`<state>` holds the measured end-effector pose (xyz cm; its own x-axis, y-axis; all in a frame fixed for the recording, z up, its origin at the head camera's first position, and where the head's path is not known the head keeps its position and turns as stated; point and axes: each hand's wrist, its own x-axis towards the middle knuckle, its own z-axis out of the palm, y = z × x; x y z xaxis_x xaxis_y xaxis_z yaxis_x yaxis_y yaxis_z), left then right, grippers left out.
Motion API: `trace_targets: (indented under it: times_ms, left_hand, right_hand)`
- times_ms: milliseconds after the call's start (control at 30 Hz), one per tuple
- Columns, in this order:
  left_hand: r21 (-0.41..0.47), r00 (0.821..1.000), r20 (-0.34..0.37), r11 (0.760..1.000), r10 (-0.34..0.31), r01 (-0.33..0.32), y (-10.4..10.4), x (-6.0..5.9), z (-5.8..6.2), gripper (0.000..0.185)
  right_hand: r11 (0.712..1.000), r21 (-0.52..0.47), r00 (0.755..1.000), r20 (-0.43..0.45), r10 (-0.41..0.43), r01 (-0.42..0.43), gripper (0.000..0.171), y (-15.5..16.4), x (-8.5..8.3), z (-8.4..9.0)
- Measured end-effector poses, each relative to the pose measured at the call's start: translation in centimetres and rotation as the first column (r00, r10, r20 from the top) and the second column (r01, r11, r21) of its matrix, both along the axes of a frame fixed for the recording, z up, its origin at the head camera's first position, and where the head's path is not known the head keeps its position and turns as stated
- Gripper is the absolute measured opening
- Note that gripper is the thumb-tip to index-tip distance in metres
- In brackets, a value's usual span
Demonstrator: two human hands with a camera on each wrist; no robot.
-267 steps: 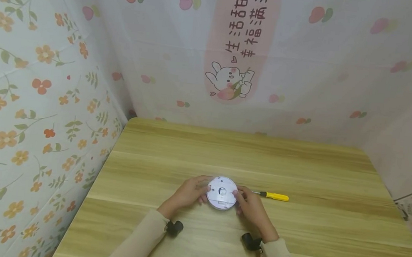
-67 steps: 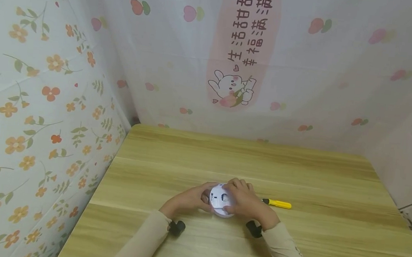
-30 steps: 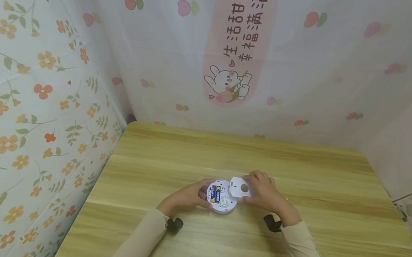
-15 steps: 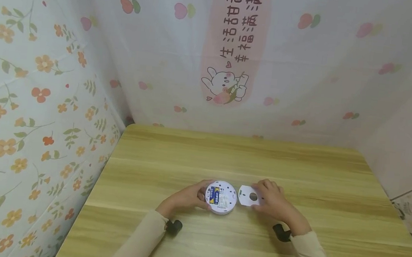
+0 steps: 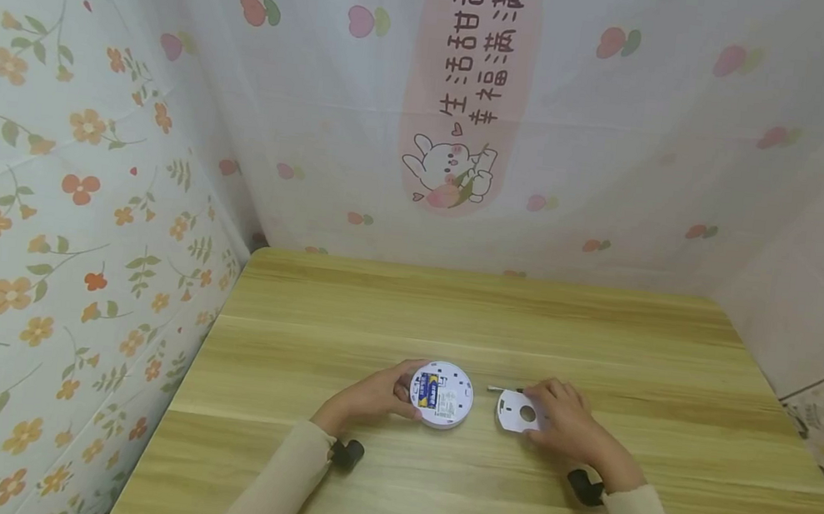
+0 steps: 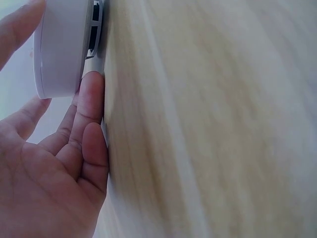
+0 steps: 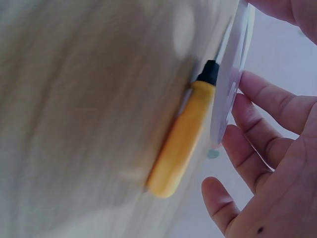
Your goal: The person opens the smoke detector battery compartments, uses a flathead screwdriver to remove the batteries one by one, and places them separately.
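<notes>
My left hand (image 5: 378,392) grips the left edge of a round white smoke alarm (image 5: 453,405), thumb on the near side. Its back faces up, with blue-and-yellow batteries (image 5: 430,390) and a printed label showing. In the left wrist view, dark vent slots line the underside of the alarm (image 6: 62,49), close over the table, with fingertips beneath its edge. Off to the right, my right hand (image 5: 571,420) pinches a flat white mounting plate (image 5: 511,416) with a round hole. The right wrist view shows that plate (image 7: 230,82) edge-on between thumb and fingers.
A screwdriver (image 7: 181,144) with a yellow handle lies on the table beneath the plate; from above, only its shaft (image 5: 496,388) shows. The wooden table (image 5: 346,309) meets a patterned curtain (image 5: 306,112) at the back and a floral one (image 5: 80,256) at the left.
The mounting plate has come off the alarm's back in my right hand, baring the batteries. That hand has carried it rightward over the screwdriver, while my left hand keeps holding the alarm.
</notes>
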<state>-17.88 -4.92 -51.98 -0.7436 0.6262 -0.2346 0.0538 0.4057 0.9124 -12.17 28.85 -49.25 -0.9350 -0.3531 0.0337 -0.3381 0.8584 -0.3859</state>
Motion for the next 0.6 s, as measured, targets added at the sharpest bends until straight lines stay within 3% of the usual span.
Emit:
trace_targets:
  times_ms: [600]
  left_hand:
    - [-0.012,0.999,0.028,1.0,0.024,-0.024,-0.1,0.0,-0.3,0.087]
  right_hand:
    - [1.0,0.015,0.999,0.031,-0.01,0.009,0.052,1.3,0.7,-1.3]
